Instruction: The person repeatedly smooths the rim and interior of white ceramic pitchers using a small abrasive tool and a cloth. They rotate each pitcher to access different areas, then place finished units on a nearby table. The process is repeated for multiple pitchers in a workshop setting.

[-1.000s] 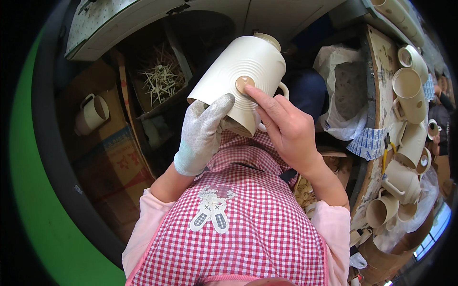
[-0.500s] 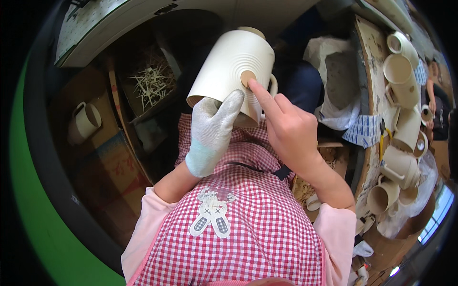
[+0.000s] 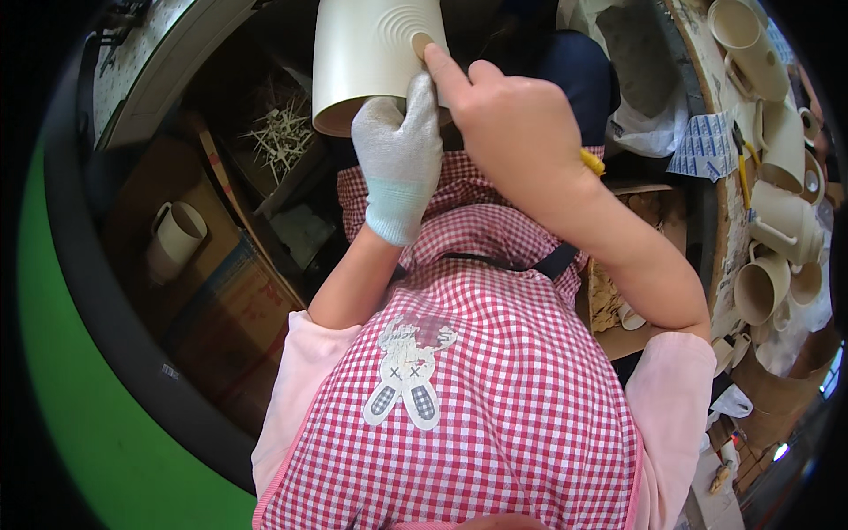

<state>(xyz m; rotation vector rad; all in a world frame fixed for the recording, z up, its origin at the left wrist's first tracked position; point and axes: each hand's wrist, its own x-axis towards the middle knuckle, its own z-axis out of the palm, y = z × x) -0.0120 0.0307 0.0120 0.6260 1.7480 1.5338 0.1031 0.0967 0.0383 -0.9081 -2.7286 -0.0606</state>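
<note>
At left, a cream cylindrical handled mug lies near a heap of thin pale sticks. At upper centre, beyond the lap, a large cream cylindrical vessel with concentric ridges is held by its open end in the grey-white-gloved left hand, thumb outside, other fingers hidden. The bare right hand sets its extended index fingertip on the vessel's round tan disc, remaining fingers curled, their grip on a yellow rod-like piece indeterminable.

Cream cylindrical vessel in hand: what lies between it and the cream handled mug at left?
In the head view, from vessel to mug: heaped thin pale sticks, then a narrow brown strip.
</note>
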